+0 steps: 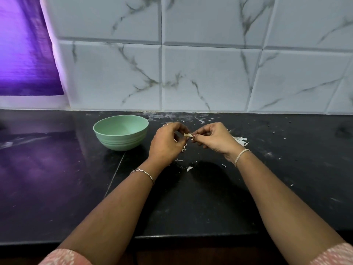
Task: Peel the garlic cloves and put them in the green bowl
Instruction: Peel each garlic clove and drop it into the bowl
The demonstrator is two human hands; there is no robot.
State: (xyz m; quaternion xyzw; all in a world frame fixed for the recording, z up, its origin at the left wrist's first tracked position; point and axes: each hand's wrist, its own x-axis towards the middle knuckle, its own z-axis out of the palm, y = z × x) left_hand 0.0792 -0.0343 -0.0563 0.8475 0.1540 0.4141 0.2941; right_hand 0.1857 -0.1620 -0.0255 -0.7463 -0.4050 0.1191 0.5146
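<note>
A glossy black desk (57,188) runs across the view, and a thin seam (116,169) cuts diagonally through its top. Behind it stands a wall of white tiles (210,77) veined with grey marble streaks. Whitish smears (172,116) lie along the desk's back edge, just below the wall. At the upper left hangs a purple sheet (24,54), its colour mirrored on the desk's left part.

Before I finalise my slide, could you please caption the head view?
Left hand and right hand pinch a garlic clove over a peel-strewn black counter beside the green bowl.
</note>
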